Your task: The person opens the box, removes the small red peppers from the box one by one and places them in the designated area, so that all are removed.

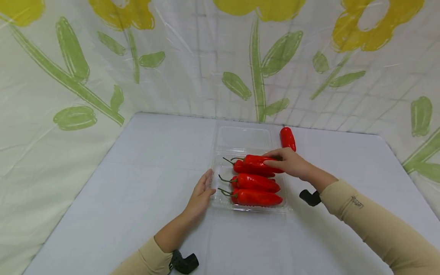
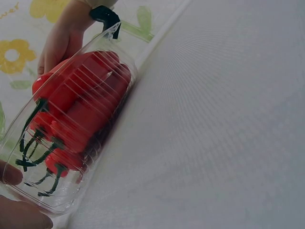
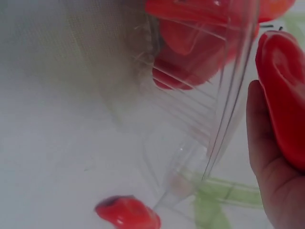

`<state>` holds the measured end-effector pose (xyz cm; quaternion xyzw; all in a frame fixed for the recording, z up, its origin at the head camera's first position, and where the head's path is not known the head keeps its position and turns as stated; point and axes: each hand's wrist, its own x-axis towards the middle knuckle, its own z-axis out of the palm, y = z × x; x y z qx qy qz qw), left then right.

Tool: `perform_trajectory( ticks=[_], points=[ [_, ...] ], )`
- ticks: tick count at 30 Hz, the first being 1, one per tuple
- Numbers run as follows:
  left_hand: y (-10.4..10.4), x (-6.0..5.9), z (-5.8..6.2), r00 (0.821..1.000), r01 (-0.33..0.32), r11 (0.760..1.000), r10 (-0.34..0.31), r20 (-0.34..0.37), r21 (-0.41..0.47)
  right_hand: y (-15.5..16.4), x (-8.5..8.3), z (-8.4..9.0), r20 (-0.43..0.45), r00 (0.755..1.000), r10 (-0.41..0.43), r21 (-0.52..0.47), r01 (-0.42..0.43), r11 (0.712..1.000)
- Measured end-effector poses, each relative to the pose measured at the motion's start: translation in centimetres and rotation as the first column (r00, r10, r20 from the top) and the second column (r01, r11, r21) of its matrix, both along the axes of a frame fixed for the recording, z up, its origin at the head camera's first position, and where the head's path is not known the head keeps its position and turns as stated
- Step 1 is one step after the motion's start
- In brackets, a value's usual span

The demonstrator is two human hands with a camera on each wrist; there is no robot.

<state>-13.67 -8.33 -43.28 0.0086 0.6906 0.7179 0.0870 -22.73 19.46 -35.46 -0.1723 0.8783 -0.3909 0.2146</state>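
A clear plastic clamshell container (image 1: 286,208) lies with its lid (image 1: 245,136) folded back on the far side. Inside are several red peppers (image 1: 256,182) with green stems, lying side by side and piled. My right hand (image 1: 292,164) grips one red pepper (image 1: 258,162) between thumb and fingers, over the far part of the base. In the right wrist view that pepper (image 3: 286,90) lies along the fingers, beside the container wall. At the container's left side, my left hand (image 1: 201,193) touches the wall with fairly straight fingers, its thumb at the rim.
One more red pepper (image 1: 288,139) lies on the table behind the right hand, right of the lid. A white cloth covers the table (image 1: 154,152). Behind its far edge hangs a flower-printed curtain (image 1: 192,61). Each wrist wears a black camera mount (image 1: 310,197).
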Motion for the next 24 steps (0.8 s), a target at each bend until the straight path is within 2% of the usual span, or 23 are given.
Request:
perform_trajectory(
  ticks=[4,10,15,24],
  points=[
    [0.0,0.1,0.2,1.000,0.002,1.000,-0.002,0.009,-0.017,0.9,-0.1,0.2,0.032,0.999,-0.032,-0.027,0.033,0.999],
    [0.0,0.2,0.3,1.000,0.000,1.000,0.000,0.016,-0.026,2.2,-0.1,0.6,0.049,0.988,-0.145,-0.033,0.147,0.989],
    [0.0,0.2,0.3,1.000,-0.005,1.000,0.005,0.016,-0.028,3.3,-0.6,0.5,0.087,0.971,-0.223,-0.045,0.228,0.973],
    [-0.1,0.1,0.0,1.000,0.010,1.000,-0.010,0.006,0.029,5.6,-1.8,-0.3,0.148,0.935,-0.322,-0.130,0.341,0.931]
  ],
)
